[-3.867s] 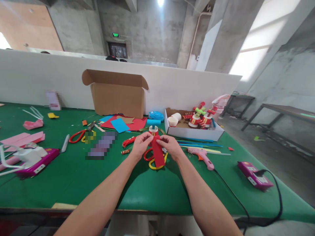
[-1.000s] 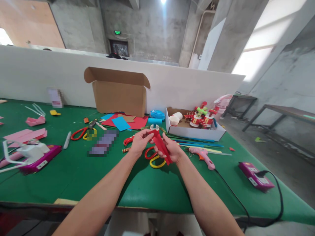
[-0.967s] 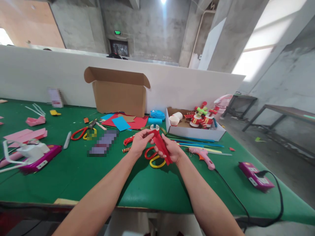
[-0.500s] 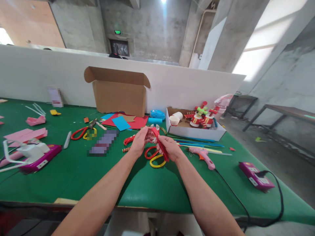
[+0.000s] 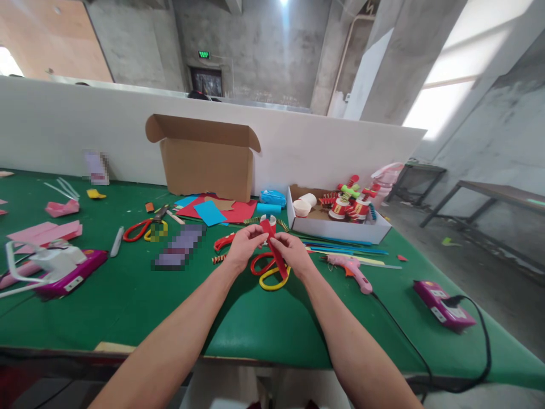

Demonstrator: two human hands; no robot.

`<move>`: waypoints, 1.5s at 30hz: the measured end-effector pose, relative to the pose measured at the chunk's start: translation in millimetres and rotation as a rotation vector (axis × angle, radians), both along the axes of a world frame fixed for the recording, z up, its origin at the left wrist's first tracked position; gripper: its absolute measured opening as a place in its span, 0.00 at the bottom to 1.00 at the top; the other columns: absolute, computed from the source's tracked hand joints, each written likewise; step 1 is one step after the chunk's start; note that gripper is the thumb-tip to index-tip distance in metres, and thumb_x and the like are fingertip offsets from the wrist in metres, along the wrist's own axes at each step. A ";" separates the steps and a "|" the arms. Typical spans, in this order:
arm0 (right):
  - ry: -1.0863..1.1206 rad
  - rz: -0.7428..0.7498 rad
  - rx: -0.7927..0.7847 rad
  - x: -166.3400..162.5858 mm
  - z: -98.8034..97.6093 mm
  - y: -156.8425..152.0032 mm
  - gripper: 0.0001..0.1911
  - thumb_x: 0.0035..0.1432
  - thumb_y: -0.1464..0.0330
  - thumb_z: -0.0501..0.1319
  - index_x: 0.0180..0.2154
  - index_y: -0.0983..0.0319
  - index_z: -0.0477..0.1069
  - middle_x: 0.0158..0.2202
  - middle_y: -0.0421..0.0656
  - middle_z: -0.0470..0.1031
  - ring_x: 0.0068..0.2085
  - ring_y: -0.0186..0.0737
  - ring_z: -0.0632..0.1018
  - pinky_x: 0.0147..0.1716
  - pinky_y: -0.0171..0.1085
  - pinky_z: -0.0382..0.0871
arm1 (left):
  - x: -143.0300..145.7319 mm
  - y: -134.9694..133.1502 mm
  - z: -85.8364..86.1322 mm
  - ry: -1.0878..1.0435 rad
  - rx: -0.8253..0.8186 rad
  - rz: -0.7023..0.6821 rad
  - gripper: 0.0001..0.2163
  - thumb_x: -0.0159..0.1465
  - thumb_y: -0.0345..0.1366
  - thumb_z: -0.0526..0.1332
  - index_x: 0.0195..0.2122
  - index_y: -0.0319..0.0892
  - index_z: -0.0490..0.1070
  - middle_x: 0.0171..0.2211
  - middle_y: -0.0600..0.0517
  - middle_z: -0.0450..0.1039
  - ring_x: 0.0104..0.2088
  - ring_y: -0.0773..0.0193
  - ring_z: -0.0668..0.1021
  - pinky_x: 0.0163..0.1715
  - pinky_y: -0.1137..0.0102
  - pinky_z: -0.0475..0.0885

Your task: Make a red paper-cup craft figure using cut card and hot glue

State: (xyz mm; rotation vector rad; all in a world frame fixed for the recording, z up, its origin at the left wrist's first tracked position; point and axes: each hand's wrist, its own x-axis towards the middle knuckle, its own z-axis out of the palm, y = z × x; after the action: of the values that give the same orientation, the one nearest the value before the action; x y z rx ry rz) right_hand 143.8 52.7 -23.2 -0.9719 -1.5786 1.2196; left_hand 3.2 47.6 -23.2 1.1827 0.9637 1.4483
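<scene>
Between both hands a narrow red paper strip [image 5: 279,260] slants down toward me. Its upper end is pinched by my left hand [image 5: 244,245], thumb and fingers closed. From the other side my right hand [image 5: 293,250] grips the strip's edge with thumb and fingers. Beneath the strip lie scissors with red and yellow handles [image 5: 269,284], their blades hidden by the hands and paper. A white paper cup [image 5: 268,220] shows just behind the fingers. Left of my left hand rest a red-handled tool [image 5: 222,242] and a coiled striped paper piece [image 5: 218,259].
A pink glue gun [image 5: 351,268] lies to the right, its cord running to a purple power strip [image 5: 443,307]. Behind stand a white tray [image 5: 340,228] of cups and paper figures and an upright cardboard box [image 5: 208,167]. Another pair of scissors [image 5: 142,229] lies left.
The red strip has turned flatter toward the camera. My left fingers have closed on its upper end, and my right hand has shifted its grip slightly upward.
</scene>
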 end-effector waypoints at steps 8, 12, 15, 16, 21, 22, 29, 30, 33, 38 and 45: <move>-0.050 -0.042 -0.001 2.4 4.1 -1.3 0.12 0.49 0.59 0.62 0.28 0.61 0.71 0.24 0.37 0.70 0.26 0.32 0.67 0.26 0.31 0.60 | 0.8 -3.2 4.1 0.041 0.009 0.020 0.15 0.44 0.44 0.68 0.20 0.40 0.66 0.17 0.58 0.64 0.20 0.73 0.65 0.22 0.75 0.61; -0.030 -0.057 0.010 1.1 3.0 -0.4 0.11 0.48 0.59 0.62 0.27 0.61 0.70 0.24 0.37 0.70 0.26 0.32 0.67 0.26 0.32 0.60 | 0.9 -1.5 2.0 0.148 0.038 0.046 0.15 0.46 0.45 0.67 0.20 0.40 0.66 0.17 0.58 0.64 0.21 0.71 0.65 0.22 0.74 0.61; -0.030 -0.088 0.022 7.1 3.9 4.6 0.11 0.47 0.60 0.62 0.26 0.61 0.71 0.23 0.37 0.70 0.26 0.33 0.67 0.27 0.32 0.61 | 0.0 1.2 -4.3 0.331 0.082 0.059 0.13 0.52 0.46 0.62 0.23 0.41 0.67 0.19 0.57 0.66 0.22 0.69 0.66 0.23 0.73 0.62; -0.021 -0.111 0.025 10.8 4.7 7.1 0.11 0.47 0.60 0.62 0.26 0.61 0.71 0.23 0.37 0.70 0.26 0.33 0.67 0.27 0.32 0.61 | -0.3 1.4 -6.8 0.433 0.120 0.054 0.12 0.53 0.45 0.61 0.24 0.41 0.68 0.21 0.55 0.68 0.23 0.68 0.67 0.24 0.73 0.62; 0.007 -0.250 0.032 31.7 7.3 20.1 0.10 0.46 0.60 0.62 0.25 0.61 0.71 0.22 0.38 0.70 0.25 0.33 0.67 0.25 0.33 0.60 | 0.2 -6.5 -13.0 1.060 0.219 -0.116 0.14 0.47 0.46 0.66 0.24 0.43 0.66 0.24 0.53 0.69 0.25 0.63 0.69 0.23 0.72 0.58; -0.003 -0.270 0.043 34.5 7.2 21.6 0.10 0.46 0.60 0.62 0.25 0.61 0.71 0.22 0.38 0.70 0.25 0.33 0.67 0.25 0.33 0.60 | 1.3 -9.5 -12.6 1.166 0.208 -0.161 0.14 0.47 0.46 0.66 0.26 0.43 0.66 0.25 0.52 0.70 0.27 0.62 0.70 0.23 0.72 0.58; -0.004 -0.324 0.103 42.3 9.6 23.2 0.11 0.46 0.60 0.62 0.25 0.61 0.71 0.22 0.38 0.70 0.25 0.34 0.66 0.25 0.34 0.60 | 15.9 -28.1 -5.6 1.550 0.181 -0.231 0.18 0.50 0.30 0.56 0.44 0.45 0.64 0.35 0.44 0.75 0.34 0.51 0.76 0.27 0.70 0.60; 0.022 -0.332 0.099 43.8 10.9 23.3 0.11 0.46 0.59 0.62 0.25 0.61 0.71 0.22 0.38 0.70 0.25 0.34 0.67 0.26 0.34 0.60 | 16.7 -29.7 -4.3 1.559 0.162 -0.232 0.20 0.49 0.30 0.56 0.45 0.45 0.64 0.33 0.44 0.75 0.33 0.51 0.76 0.26 0.69 0.60; 0.147 -0.377 0.084 50.1 15.4 24.8 0.13 0.44 0.58 0.64 0.27 0.61 0.71 0.24 0.39 0.71 0.26 0.34 0.68 0.27 0.34 0.61 | 12.5 -30.6 1.8 1.466 0.112 -0.212 0.23 0.46 0.30 0.57 0.46 0.45 0.65 0.31 0.46 0.75 0.30 0.51 0.76 0.25 0.70 0.59; 0.400 -0.475 0.058 59.4 20.4 29.0 0.15 0.41 0.57 0.66 0.28 0.61 0.70 0.23 0.37 0.70 0.24 0.31 0.66 0.23 0.31 0.60 | -10.7 -20.4 14.1 1.146 0.050 -0.183 0.23 0.45 0.30 0.58 0.44 0.45 0.66 0.22 0.54 0.71 0.23 0.62 0.72 0.22 0.73 0.57; 0.519 -0.468 0.043 61.5 21.3 29.4 0.16 0.39 0.58 0.68 0.26 0.61 0.70 0.21 0.34 0.68 0.23 0.29 0.65 0.23 0.30 0.59 | -20.3 -12.1 15.5 0.746 0.125 -0.107 0.21 0.52 0.36 0.57 0.48 0.43 0.62 0.23 0.59 0.64 0.23 0.69 0.69 0.23 0.76 0.62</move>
State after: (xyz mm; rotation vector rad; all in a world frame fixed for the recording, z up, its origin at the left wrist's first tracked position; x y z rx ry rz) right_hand 205.3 82.1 -2.0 -0.8462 -0.9026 0.9944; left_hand -17.1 35.4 -7.8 1.8994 1.2835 0.9883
